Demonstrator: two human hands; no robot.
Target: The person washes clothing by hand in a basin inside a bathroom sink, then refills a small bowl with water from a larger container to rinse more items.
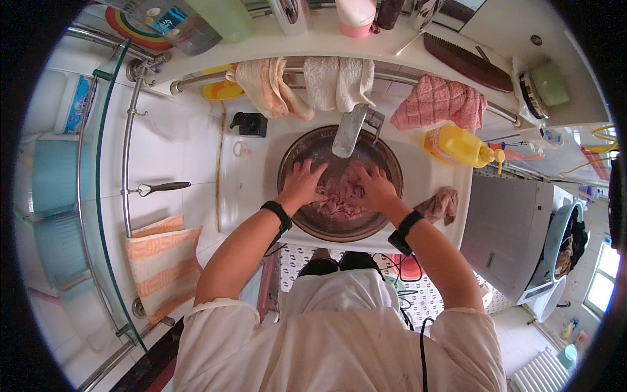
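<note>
Pale shirt [339, 333] fills six o'clock. Ahead, pink cloth [341, 199] lies in the brown basin [349, 231], below the tap [351, 130] at twelve. It should handle soft and limp, probably slippery and weighty if soaked, with little to break; bunched folds at its nine and three o'clock edges look the best hold. There, left hand [302, 186] and right hand [379, 189] both rest with fingers spread. Crumpled and seemingly wet, the cloth shows uneven pink folds.
</note>
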